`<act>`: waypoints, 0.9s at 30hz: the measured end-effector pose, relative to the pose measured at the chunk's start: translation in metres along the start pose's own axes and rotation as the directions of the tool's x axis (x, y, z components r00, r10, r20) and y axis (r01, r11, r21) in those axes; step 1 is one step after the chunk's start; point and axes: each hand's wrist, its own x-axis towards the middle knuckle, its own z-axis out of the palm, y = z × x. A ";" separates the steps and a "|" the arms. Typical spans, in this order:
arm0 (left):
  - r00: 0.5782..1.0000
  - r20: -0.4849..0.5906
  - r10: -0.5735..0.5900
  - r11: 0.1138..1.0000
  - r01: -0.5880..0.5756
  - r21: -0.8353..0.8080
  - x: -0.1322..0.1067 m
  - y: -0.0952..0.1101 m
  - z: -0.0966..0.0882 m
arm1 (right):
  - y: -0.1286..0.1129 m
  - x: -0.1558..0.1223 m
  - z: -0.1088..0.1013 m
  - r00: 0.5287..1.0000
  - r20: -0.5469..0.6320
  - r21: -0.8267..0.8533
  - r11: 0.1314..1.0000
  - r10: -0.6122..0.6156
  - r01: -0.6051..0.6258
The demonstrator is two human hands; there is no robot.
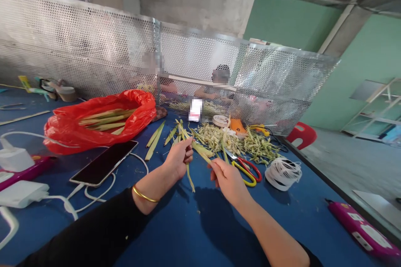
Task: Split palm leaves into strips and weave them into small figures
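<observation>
My left hand (179,157) is closed in a pinch on green leaf strips (198,149) held above the blue table (194,225). My right hand (228,178) is also closed, gripping the same strips a little lower and to the right. One loose strip hangs down between the two hands. More cut strips (155,137) lie on the table just behind my left hand. Scissors with red and yellow handles (247,169) lie right beside my right hand.
A red plastic bag (94,123) holds long green stalks at the left. A phone (105,162) on a white cable lies near it. A heap of leaf trimmings (238,139), a coil of white cord (282,173), and a perforated metal screen (200,62) with people behind it.
</observation>
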 end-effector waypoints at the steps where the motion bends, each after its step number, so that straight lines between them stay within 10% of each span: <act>1: 1.000 0.008 -0.006 1.000 0.007 -0.013 0.000 0.001 0.000 | 0.000 0.001 0.000 1.000 0.011 0.029 1.000 0.006 -0.007; 21: 0.994 0.091 -0.057 0.980 0.073 -0.186 -0.013 -0.009 0.011 | -0.010 -0.014 0.032 0.916 0.355 0.388 0.861 0.189 -0.328; 27: 1.000 -0.007 0.016 0.990 -0.017 -0.137 -0.012 -0.009 0.011 | -0.015 -0.009 0.020 0.967 0.155 0.309 0.920 0.201 -0.241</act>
